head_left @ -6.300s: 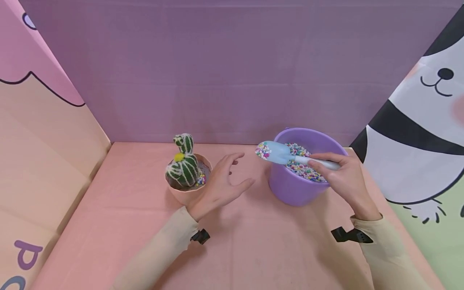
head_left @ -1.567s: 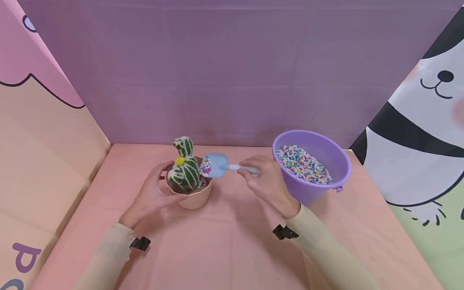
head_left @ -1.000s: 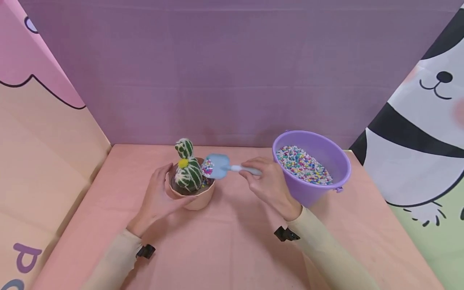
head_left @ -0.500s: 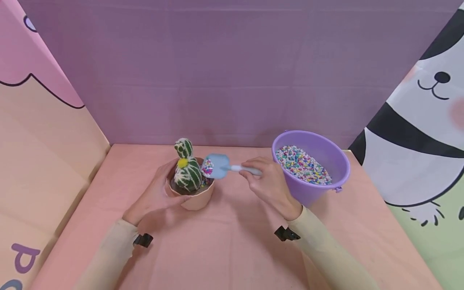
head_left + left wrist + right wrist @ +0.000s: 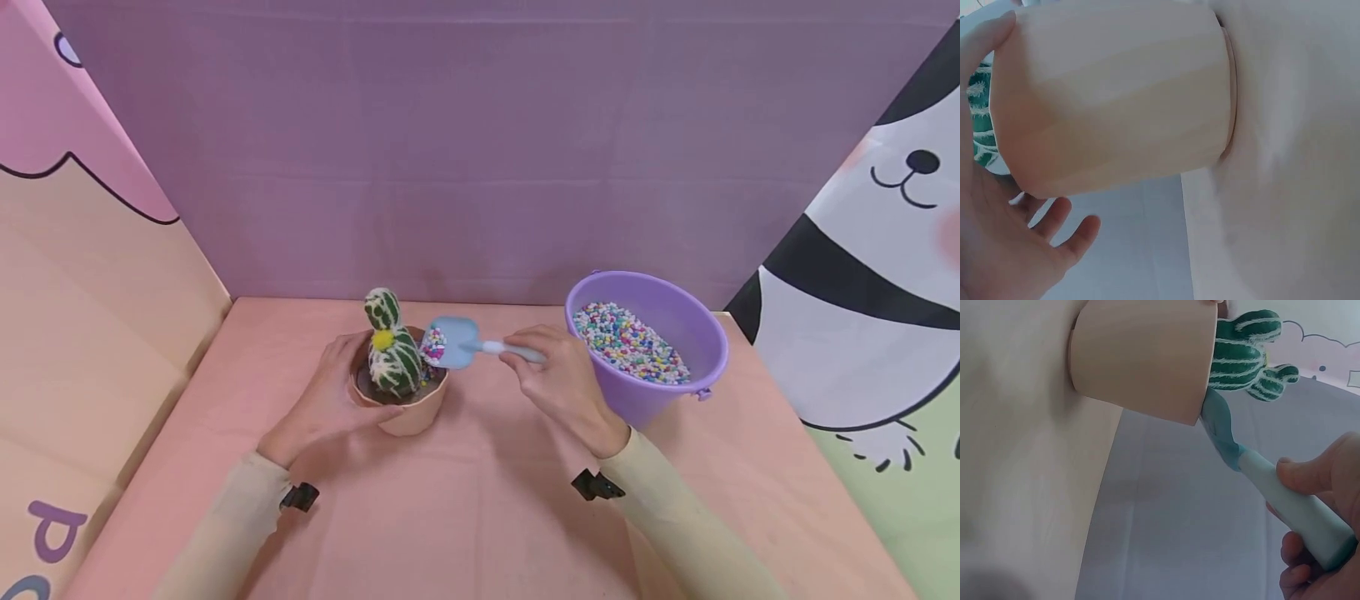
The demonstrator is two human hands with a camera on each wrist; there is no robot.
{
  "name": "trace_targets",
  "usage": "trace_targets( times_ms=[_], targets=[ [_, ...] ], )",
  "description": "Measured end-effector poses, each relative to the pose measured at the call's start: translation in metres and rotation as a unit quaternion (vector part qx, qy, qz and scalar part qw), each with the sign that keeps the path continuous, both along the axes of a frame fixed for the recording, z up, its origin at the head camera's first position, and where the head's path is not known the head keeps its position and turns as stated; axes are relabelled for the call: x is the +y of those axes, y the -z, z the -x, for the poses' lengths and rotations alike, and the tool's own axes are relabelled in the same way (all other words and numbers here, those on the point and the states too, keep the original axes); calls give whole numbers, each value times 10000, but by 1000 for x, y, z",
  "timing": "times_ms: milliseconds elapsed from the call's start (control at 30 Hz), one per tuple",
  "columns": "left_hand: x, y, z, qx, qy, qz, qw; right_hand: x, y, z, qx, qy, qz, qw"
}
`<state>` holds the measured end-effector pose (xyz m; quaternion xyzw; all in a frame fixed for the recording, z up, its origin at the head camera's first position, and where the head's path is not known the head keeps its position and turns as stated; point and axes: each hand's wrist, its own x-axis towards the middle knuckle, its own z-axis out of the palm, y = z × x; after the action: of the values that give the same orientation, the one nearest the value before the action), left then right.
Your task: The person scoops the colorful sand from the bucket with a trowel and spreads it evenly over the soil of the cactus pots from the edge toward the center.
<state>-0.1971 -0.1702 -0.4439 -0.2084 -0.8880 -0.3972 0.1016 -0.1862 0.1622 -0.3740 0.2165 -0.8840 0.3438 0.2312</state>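
Observation:
My left hand [image 5: 326, 408] holds a peach flowerpot [image 5: 412, 419] from its left side, thumb in front and fingers behind near the rim. A knitted-looking green cactus [image 5: 395, 367] with white stripes and a yellow flower stands in the pot, with a few coloured beads on the soil beside it. My right hand [image 5: 558, 375] grips the pale handle of a light-blue toy trowel [image 5: 455, 343]. The trowel's tip lies over the pot's right rim, close to the cactus, with coloured beads on it. In the right wrist view the trowel blade [image 5: 1219, 425] is right at the rim.
A purple bucket [image 5: 637, 400] partly filled with small multicoloured beads [image 5: 630, 346] stands right of my right hand, partly behind it. The table [image 5: 450, 517] has a pink cover. A purple backdrop [image 5: 480, 150] rises behind, with printed panels at both sides.
From over the bucket, the right hand has carried the loaded trowel left to the pot. My left hand has taken hold of the pot, which has shifted slightly right. The last half second shows little movement.

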Motion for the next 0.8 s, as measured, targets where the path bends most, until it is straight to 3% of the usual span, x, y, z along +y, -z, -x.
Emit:
trace_targets(
  times_ms=[300,433,567,633,733,800],
  targets=[
    [13,1,-17,-120,-622,13,9980,2,4,2,231,-63,16,9997],
    [14,2,-17,-85,-659,132,9977,3,5,2,343,-84,54,9994],
    [3,1,-9,-201,-211,98,9995,4,6,2,389,-114,62,9992],
    [-3,0,-1,-179,274,-137,9994,4,5,2,394,-128,54,9991],
    [-7,-1,8,-239,891,-448,9947,4,5,2,409,-140,44,9991],
    [-8,-1,11,-334,1098,-594,9916,4,5,3,433,-163,44,9989]
  ],
)
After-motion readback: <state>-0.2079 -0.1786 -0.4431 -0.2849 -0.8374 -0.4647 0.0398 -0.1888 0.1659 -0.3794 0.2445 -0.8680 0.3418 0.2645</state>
